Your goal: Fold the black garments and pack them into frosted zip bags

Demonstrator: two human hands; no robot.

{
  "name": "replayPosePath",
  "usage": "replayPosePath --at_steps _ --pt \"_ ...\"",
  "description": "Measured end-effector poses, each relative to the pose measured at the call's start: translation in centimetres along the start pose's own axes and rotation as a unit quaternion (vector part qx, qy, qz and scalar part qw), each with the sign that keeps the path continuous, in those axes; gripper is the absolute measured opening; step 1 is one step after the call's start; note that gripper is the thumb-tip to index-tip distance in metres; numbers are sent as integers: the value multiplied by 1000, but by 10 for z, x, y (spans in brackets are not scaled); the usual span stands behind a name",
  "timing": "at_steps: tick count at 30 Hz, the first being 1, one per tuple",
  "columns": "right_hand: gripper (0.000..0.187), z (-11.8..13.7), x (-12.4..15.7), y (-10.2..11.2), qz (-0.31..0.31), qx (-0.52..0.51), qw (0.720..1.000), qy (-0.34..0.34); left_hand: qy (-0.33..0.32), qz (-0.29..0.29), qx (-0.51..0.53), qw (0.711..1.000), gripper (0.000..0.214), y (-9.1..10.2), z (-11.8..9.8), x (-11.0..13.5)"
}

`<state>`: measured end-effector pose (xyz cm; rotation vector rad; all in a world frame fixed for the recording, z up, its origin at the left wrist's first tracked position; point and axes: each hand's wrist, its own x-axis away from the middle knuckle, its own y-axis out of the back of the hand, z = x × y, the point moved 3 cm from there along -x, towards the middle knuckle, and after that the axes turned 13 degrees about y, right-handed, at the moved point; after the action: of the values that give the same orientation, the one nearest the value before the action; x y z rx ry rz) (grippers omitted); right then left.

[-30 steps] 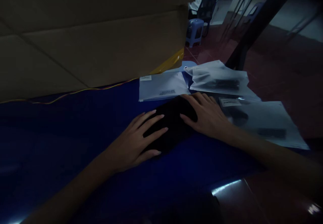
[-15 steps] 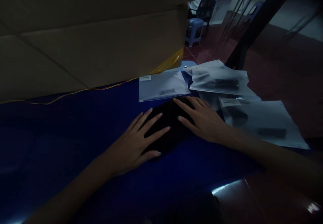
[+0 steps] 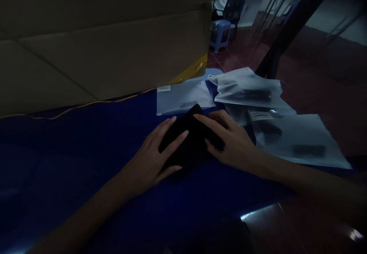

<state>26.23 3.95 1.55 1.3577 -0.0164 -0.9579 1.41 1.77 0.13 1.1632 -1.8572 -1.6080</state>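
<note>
Black item under both hands, blue table (image 3: 172, 215).

The left hand (image 3: 150, 152) lay with fingers spread wide across the left part of the black item (image 3: 187, 147), not closed around it. The right hand (image 3: 233, 143) held the item's raised right part between thumb and bent fingers. The item, apparently fabric though poor light obscured its surface, sat on the table. Just beyond lay a flat translucent bag (image 3: 177, 96); to the right, a labelled bag (image 3: 298, 131) and, farther, a crumpled bag (image 3: 246, 88). A cardboard box (image 3: 114, 55) stood far left.
</note>
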Motion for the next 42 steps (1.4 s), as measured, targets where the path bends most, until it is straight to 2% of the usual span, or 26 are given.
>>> replayPosePath --at_steps 2,4,7,10,12,14,20,25,30,32,36,37,42 --pt "70 7 1 1 -32 -46 996 68 -3 -28 6 1000 93 1 -1 -1" --pt "73 15 1 0 -29 -85 986 139 -13 -59 5 998 98 3 -2 -2" --pt "69 27 2 -5 40 -118 965 230 -19 -90 -27 995 90 8 -4 -2" --pt "59 35 2 -12 131 -135 943 274 10 -51 -81 995 73 9 -3 -2" --pt "51 37 1 -14 168 -132 937 277 17 -33 -101 994 66 7 -2 -2" --pt "44 36 1 -15 175 -112 938 276 10 -39 -105 994 64 7 -2 -2" --pt "34 26 2 -11 111 -1 959 261 3 -39 -96 995 67 8 -2 -3" --pt "26 16 -1 -7 83 77 966 231 -1 -40 -87 995 67 8 -3 -2" --pt "12 11 -4 -5 70 137 966 205 12 6 -57 998 69 2 0 -2" --pt "17 10 -4 -3 64 153 968 190 22 23 -40 999 68 1 1 -2" --pt "49 8 -4 0 71 183 966 169 12 38 -26 999 68 3 2 -1" --pt "52 8 -4 2 72 196 962 174 5 41 -23 999 68 4 1 0" --pt "38 9 -6 5 63 243 943 217 14 28 37 999 67 7 2 -1"
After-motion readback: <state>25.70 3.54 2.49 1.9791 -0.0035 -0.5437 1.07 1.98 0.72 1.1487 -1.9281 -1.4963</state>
